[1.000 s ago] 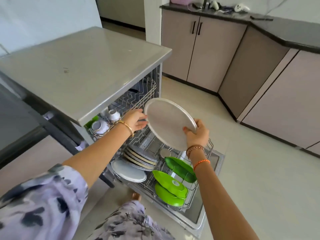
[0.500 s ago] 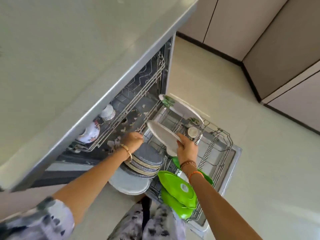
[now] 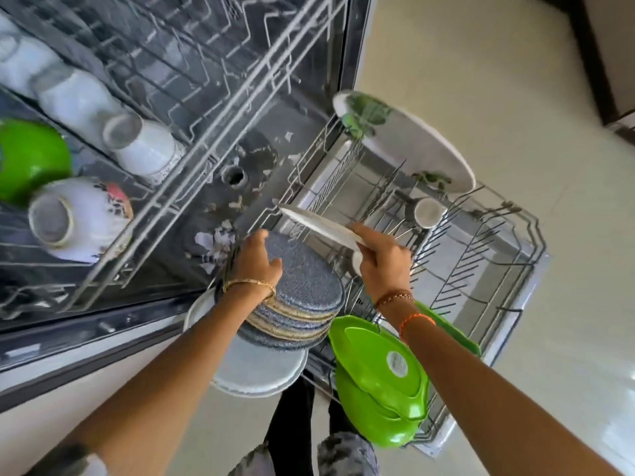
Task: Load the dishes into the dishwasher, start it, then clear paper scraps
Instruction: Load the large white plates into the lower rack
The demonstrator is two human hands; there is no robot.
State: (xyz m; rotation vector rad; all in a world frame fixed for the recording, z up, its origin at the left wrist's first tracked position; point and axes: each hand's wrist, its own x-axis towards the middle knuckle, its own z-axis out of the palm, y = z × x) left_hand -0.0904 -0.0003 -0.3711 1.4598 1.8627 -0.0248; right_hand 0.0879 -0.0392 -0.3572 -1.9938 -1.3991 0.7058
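Lowered edge-on since before, the white plate (image 3: 319, 225), pinched by the right hand (image 3: 383, 259), pointed toward the lower rack (image 3: 488, 255) tines just beyond, while the left hand (image 3: 257, 266) rested loosely open on the speckled plates (image 3: 309, 286)

No legible text, brand, number or sign appeared in the view; the round sticker (image 3: 397, 363) on the green plate (image 3: 378, 359) was too blurred to read.

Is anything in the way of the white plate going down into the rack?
Nothing visible blocks it. The right hand holds the white plate over bare tines of the lower rack; the blue-grey plates stand beside it, under the left hand.
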